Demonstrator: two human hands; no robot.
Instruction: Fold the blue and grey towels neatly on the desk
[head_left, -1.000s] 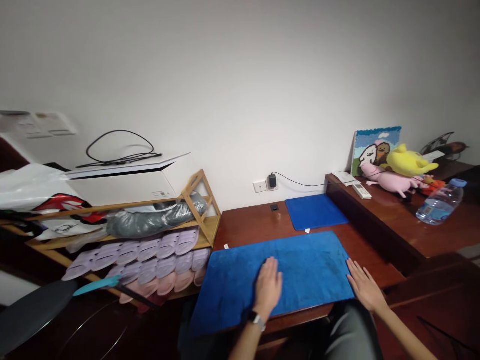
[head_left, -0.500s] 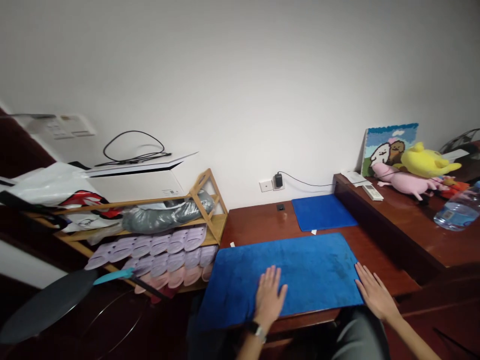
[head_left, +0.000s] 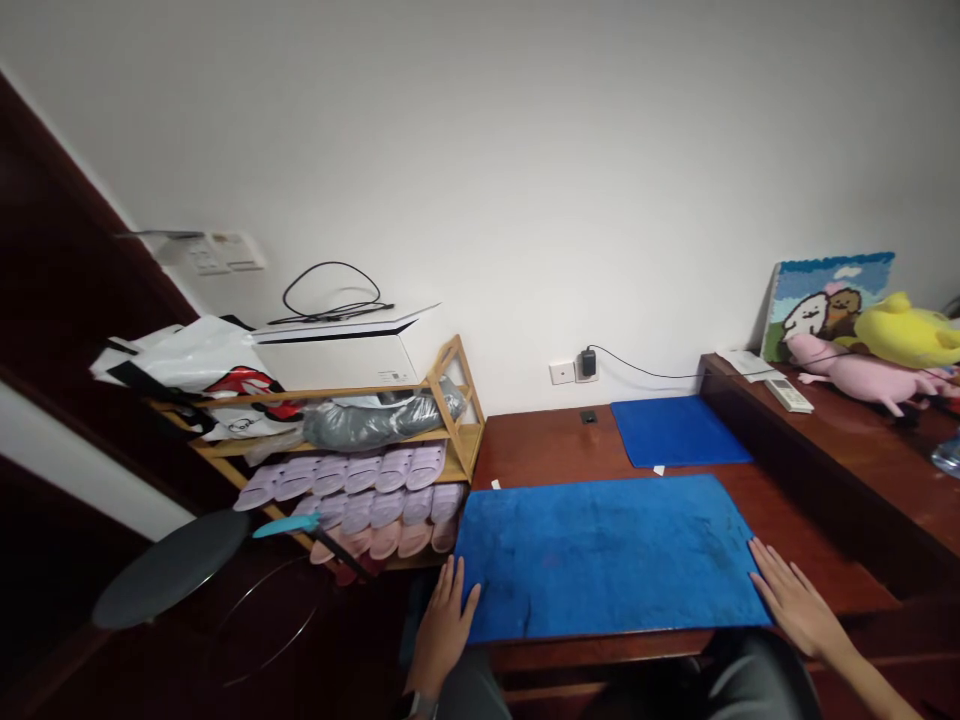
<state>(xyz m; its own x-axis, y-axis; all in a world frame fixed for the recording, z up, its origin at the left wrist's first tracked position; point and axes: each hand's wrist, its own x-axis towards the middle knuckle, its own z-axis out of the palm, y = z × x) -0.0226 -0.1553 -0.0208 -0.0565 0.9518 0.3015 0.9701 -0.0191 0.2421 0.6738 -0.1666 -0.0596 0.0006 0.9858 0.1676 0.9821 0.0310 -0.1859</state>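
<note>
A blue cloth point(head_left: 607, 560) lies spread flat along the front of the brown wooden table point(head_left: 525, 440). At the cloth's left edge is my left hand point(head_left: 444, 620), fingers stretched out and pointing forward, a watch on the wrist. My right hand point(head_left: 795, 595) lies flat at the right edge of the cloth, its fingertips at the border. Neither hand holds anything. Dark smudges mark the cloth on its right side and near the front left. Farther back, a second, folded blue cloth point(head_left: 679, 430) rests on the table.
Left of the table stands a wooden rack point(head_left: 457, 400) with rows of slippers point(head_left: 375, 475), a white box point(head_left: 337, 360) and a bag. A round dark stool point(head_left: 172, 565) is beside it. On the raised right ledge lie a remote point(head_left: 789, 395) and plush toys point(head_left: 862, 370).
My left hand has moved from the middle of the cloth to its left edge. My right hand stays at the right edge. The view has turned slightly left.
</note>
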